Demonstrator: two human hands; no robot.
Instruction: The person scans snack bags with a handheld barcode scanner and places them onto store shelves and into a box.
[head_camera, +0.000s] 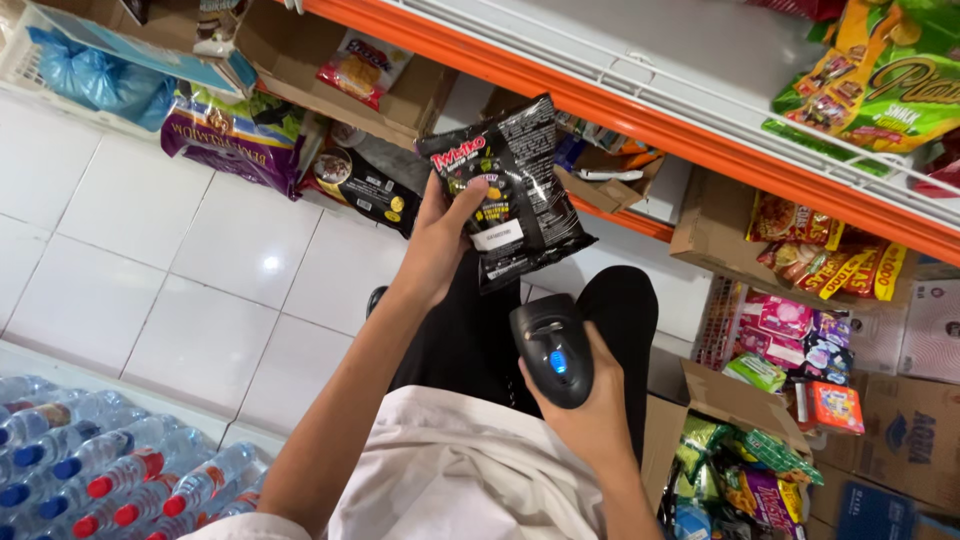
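Right hand grasps black scanner | left hand grasps black snack bag | white tiled floor — orange shelf

The left hand holds up a black snack bag while the right hand grips a black barcode scanner just below it.

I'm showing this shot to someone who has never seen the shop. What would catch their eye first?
Dead centre, the left hand holds up a black snack bag, and just below it the right hand points a black handheld scanner with a blue light at it. Next comes the bright orange shelf edge slanting across the top, and the capped water bottles at bottom left.
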